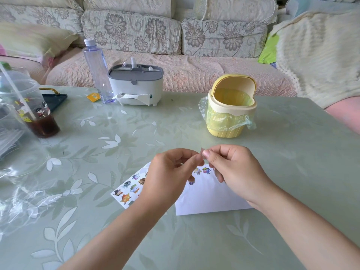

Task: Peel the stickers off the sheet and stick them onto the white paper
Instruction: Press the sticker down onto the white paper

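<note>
The sticker sheet (127, 189) lies flat on the table, printed with several small cartoon figures; my left forearm hides its right part. To its right lies the white paper (206, 197), with three stickers (202, 170) showing near its top edge. My left hand (171, 172) and my right hand (231, 168) are raised above the paper with their fingertips meeting. Between the thumbs and forefingers they pinch a tiny piece (201, 152), too small to make out clearly.
A yellow mini bin (229, 106) with a plastic liner stands beyond the hands. A grey-and-white tissue box (135, 84) and a clear bottle (97, 71) are at the back. A plastic cup of dark drink (29, 106) stands left. A sofa runs behind the table.
</note>
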A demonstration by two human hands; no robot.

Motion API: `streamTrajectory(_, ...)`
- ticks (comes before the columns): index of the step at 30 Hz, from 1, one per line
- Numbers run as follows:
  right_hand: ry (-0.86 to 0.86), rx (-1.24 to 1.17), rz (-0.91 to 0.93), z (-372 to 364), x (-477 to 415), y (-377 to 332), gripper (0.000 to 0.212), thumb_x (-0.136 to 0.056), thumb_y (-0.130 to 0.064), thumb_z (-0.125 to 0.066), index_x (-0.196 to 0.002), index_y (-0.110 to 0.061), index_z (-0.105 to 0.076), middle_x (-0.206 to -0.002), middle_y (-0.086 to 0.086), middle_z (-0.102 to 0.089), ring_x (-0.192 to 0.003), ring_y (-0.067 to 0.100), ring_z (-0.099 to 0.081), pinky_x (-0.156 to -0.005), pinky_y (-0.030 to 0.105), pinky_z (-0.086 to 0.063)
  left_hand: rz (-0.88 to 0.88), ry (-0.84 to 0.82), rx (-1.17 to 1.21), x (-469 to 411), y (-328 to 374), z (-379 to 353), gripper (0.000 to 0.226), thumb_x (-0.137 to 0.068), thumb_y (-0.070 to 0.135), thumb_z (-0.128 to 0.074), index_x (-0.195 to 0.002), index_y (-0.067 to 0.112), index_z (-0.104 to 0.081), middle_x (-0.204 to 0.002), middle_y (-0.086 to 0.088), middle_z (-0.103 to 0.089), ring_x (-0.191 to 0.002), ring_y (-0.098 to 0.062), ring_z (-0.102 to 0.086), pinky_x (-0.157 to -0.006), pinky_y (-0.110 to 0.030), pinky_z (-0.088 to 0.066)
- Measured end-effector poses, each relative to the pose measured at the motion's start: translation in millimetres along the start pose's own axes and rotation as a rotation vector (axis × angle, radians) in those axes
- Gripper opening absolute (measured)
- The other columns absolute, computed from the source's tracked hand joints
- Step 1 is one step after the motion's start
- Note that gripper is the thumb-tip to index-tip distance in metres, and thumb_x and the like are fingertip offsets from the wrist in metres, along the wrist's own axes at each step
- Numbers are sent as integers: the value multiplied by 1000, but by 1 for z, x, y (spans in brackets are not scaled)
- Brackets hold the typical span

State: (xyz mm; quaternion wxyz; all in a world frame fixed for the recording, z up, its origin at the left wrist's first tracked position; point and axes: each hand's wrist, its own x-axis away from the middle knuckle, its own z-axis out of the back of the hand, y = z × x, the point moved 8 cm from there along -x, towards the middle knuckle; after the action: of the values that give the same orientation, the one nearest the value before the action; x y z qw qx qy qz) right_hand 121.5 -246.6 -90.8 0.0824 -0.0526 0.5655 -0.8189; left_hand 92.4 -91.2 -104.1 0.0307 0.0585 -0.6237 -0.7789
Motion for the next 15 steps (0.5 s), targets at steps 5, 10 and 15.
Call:
streamTrajectory(5, -10, 9, -10, -1, -1, 0, 20, -97, -30, -64, -84, -21, -76, -56, -2, -51, -49, 12, -44, -49, 14, -37, -18, -1, -16, -1, -1, 1, 9, -91, 28, -71, -86, 23, -76, -80, 15, -76, -54, -9, -63, -58, -23, -51)
streamTrajectory(10, -13, -34, -40, -2, -1, 2, 19, -96, -29, -65, -81, -22, -76, -60, -5, -55, -50, 13, -45, -49, 14, -38, -38, -9, -55, -1, 0, -1, 12, -95, 22, -66, -85, 25, -73, -81, 18, -75, -53, -7, -62, -59, -29, -53)
streamTrajectory(15, -16, -38, -79, -4, 0, 4, 21, -97, -27, -64, -80, -22, -76, -63, -8, -60, -51, 14, -45, -49, 15, -38, -114, 51, -226, 0, 6, 1, 14, -95, 28, -64, -83, 27, -71, -76, 17, -72, -54, -1, -59, -53, -25, -48)
